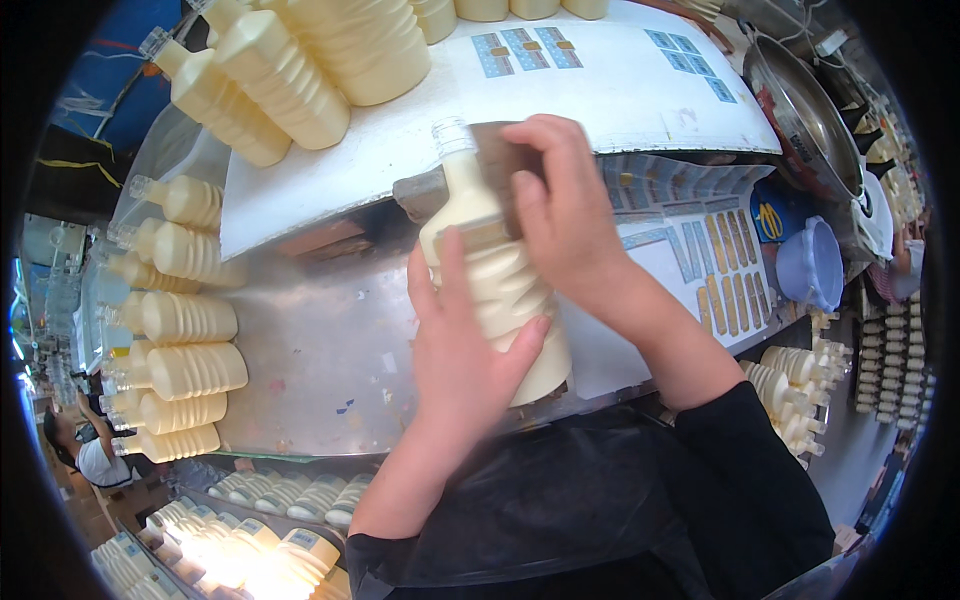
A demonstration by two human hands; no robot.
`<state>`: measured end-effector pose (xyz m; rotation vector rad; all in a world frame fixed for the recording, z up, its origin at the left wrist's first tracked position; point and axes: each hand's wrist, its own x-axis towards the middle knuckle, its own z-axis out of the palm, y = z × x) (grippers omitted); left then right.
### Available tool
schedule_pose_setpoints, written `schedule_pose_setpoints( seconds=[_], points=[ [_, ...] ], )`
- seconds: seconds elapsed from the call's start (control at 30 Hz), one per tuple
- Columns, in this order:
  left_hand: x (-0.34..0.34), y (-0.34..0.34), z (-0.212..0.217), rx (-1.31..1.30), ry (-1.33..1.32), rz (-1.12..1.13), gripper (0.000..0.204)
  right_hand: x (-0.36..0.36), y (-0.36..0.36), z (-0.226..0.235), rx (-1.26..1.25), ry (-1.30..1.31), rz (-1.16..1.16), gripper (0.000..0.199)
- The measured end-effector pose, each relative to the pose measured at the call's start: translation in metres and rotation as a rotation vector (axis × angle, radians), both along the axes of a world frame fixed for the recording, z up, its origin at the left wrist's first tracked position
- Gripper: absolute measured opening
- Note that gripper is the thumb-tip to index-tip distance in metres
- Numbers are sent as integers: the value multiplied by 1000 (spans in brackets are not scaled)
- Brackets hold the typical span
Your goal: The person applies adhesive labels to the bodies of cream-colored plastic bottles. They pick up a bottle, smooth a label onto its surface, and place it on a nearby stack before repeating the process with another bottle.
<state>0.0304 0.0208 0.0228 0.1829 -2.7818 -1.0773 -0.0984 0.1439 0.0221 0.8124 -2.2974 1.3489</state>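
Observation:
A cream plastic bottle (500,275) with ribbed sides and a clear neck lies tilted in front of me. My left hand (465,330) grips it, fingers on one side and thumb across its lower part. My right hand (565,190) is curled beside the bottle's shoulder, its fingers and thumb around a dark brown, blurred piece (497,150) whose exact kind I cannot make out. Below the bottle's neck shows a grey-brown block (420,192).
Cream bottles (195,315) line the metal table's left edge; larger ones (285,75) stand on the white board (640,95). Blue label strips (525,50) lie there. Right are gold strips (735,270), a lavender basin (810,262), yellow-handled scissors (769,222) and a round metal pan (805,110).

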Motion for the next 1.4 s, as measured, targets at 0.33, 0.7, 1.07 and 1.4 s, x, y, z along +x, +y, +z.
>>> schedule_pose_setpoints(
  seconds=[0.33, 0.7, 1.07, 1.4],
  points=[
    [0, -4, -19, 190, 76, -4, 118, -2, 10, 14, -126, -9, 48, 33],
    [1, 0, -25, 335, 74, 40, 121, -12, 24, -25, -61, 11, 2, 36],
    [9, -4, -30, 795, -2, 71, 117, -2, 19, -1, -187, -242, 24, 33],
    [7, 4, -1, 753, -112, 62, 102, 15, -21, 24, 32, -157, -37, 31]
  ],
)
